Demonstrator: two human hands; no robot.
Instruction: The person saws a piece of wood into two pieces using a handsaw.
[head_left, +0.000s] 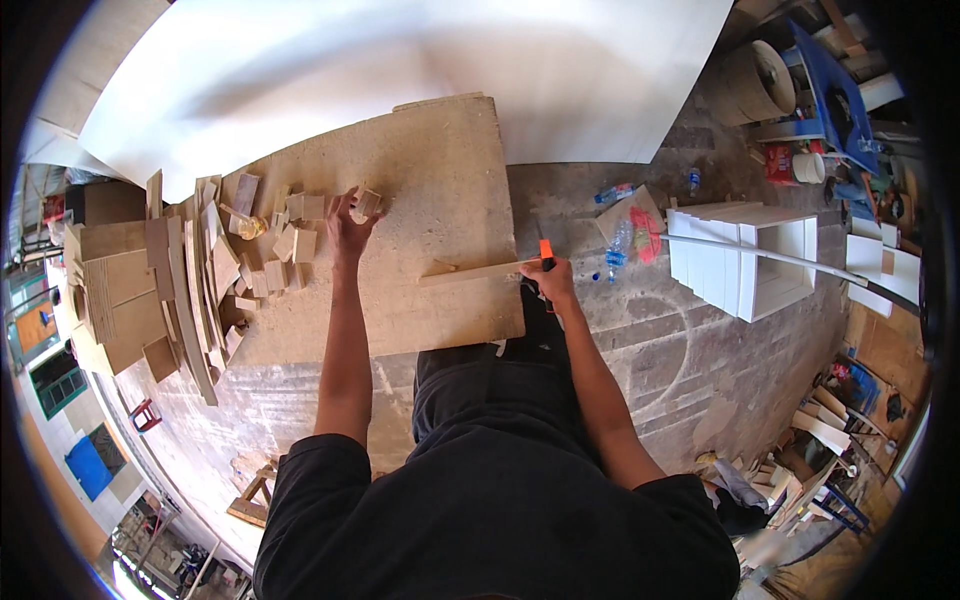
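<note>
My left hand (350, 225) grips a small wooden block (367, 200) over the large tan board (420, 160), beside a loose cluster of small wood offcuts (300, 245). My right hand (550, 280) is closed on an orange-and-black handled tool (546, 250) at the board's right edge. A long narrow wooden strip (460, 273) lies across the board, its right end under or at my right hand; whether my fingers also hold it I cannot tell.
Stacked wood strips and panels (130, 290) cover the board's left side. A white sheet (580, 70) is behind. On the floor to the right are plastic bottles (618, 240), a white box-like unit (750, 265) with a pole across it, and a bucket (750, 85).
</note>
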